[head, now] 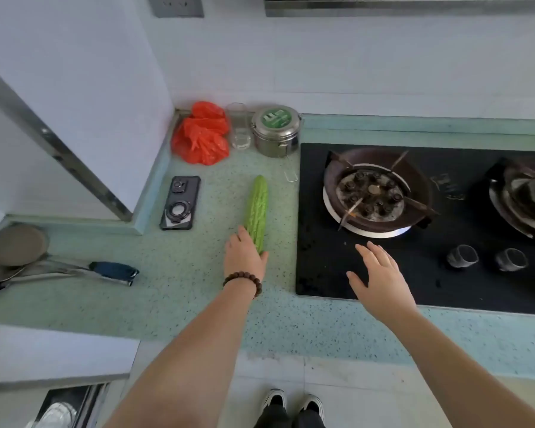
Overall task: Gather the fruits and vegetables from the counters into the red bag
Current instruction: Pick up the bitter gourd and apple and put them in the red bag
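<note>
A long bumpy green bitter gourd (256,208) lies on the speckled green counter (198,298), pointing away from me. My left hand (244,257), with a bead bracelet on the wrist, is closed around the gourd's near end. My right hand (380,279) hovers over the front left of the black stove (322,264), fingers spread, holding nothing. The crumpled red bag (202,134) sits in the back corner of the counter, well beyond the gourd.
A phone (180,202) lies left of the gourd. A glass (239,126) and a steel tin (276,131) stand beside the bag. Two burners (374,193) and knobs (462,256) occupy the stove. Pans and utensils (74,267) rest at the left.
</note>
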Demonstrator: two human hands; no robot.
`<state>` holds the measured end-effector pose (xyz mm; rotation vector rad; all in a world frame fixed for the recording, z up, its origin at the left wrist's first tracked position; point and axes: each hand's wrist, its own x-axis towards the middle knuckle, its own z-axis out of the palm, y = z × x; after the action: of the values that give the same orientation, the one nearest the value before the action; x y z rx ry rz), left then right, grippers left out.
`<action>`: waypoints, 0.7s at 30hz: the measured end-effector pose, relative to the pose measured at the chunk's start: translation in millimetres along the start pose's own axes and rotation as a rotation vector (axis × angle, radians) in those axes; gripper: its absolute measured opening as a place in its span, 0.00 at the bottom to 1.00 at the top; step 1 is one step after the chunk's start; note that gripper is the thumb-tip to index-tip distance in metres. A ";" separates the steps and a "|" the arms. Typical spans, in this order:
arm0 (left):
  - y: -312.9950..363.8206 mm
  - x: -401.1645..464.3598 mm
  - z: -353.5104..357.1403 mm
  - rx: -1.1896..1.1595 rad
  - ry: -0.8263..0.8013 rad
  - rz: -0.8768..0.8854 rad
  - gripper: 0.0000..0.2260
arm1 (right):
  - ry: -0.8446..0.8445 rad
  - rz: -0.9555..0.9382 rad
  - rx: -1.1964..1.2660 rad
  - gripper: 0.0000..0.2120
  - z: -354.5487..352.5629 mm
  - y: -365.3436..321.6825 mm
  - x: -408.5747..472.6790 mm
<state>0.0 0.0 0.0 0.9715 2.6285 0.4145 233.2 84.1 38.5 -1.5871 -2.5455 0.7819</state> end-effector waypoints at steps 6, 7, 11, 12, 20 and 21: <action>29.0 -9.1 -9.3 -0.209 0.143 0.097 0.29 | 0.075 0.082 0.030 0.28 -12.2 14.6 -8.9; 41.5 -13.0 -11.8 -0.235 0.154 0.146 0.29 | 0.101 0.100 0.038 0.28 -17.0 20.4 -11.9; 101.0 -29.6 -12.9 -0.294 0.134 0.362 0.28 | 0.212 0.204 0.070 0.29 -45.9 55.3 -28.8; 117.4 -35.4 -11.1 -0.304 0.114 0.407 0.28 | 0.239 0.244 0.078 0.29 -55.5 68.2 -34.0; 228.0 -74.9 30.5 -0.279 -0.005 0.586 0.30 | 0.447 0.469 0.084 0.32 -124.1 206.3 -64.0; 240.3 -79.3 38.0 -0.275 -0.009 0.589 0.30 | 0.455 0.483 0.078 0.33 -130.2 224.2 -63.6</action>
<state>210.4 128.3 68.8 1.6234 2.1516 0.8711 487.5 159.4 68.6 -2.0927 -1.8261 0.4570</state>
